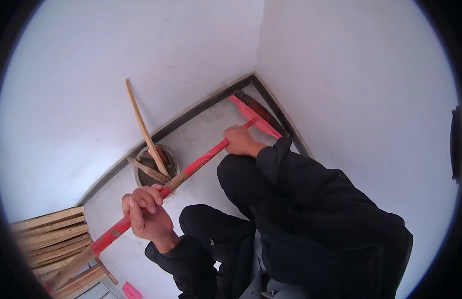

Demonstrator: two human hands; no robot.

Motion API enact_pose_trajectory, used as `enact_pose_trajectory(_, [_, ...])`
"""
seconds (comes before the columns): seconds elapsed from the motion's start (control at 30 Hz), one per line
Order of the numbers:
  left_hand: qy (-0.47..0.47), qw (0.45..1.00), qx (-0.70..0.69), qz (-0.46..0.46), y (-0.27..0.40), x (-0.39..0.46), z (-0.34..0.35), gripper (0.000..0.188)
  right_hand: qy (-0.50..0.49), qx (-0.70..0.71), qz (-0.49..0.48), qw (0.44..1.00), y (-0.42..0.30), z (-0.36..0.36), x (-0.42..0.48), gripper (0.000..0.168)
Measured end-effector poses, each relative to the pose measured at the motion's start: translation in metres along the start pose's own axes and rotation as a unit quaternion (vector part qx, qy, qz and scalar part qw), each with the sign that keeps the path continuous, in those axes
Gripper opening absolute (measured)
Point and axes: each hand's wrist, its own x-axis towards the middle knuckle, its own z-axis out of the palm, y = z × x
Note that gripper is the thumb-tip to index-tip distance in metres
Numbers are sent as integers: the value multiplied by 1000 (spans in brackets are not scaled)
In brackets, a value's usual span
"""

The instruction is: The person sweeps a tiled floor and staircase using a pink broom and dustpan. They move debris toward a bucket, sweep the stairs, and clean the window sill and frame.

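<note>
A broom with a pink head and dark bristles lies diagonally across the view, its bristles at the floor in the corner between two walls. Its wooden handle has a red wrapping, torn away in places. My right hand grips the handle low down, close to the head. Farther up the handle, at lower left, my left hand is closed around it with the fingers over the top. The handle's far end runs out past the lower left rim.
Beside the left wall stands a round bucket holding a long wooden stick, a wooden-handled brush and something orange. Stacked wooden boards are at lower left. A pink object lies below. Dark skirting edges the pale floor.
</note>
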Motion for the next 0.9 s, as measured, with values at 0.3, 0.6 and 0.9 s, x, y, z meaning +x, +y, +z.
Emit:
enact_pose_trajectory(0.3, [-189, 961, -38, 198, 96, -18, -19, 31, -158, 28, -164, 973, -71, -43, 6, 12])
enact_pose_trajectory(0.6, [-269, 922, -134, 242, 89, -37, -3, 33, -107, 42, -203, 972, -41, -14, 24, 4])
enact_pose_trajectory(0.9, [-157, 984, 78, 18, 130, -28, 9, 34, 98, 115, -101, 983, -89, -39, -14, 26])
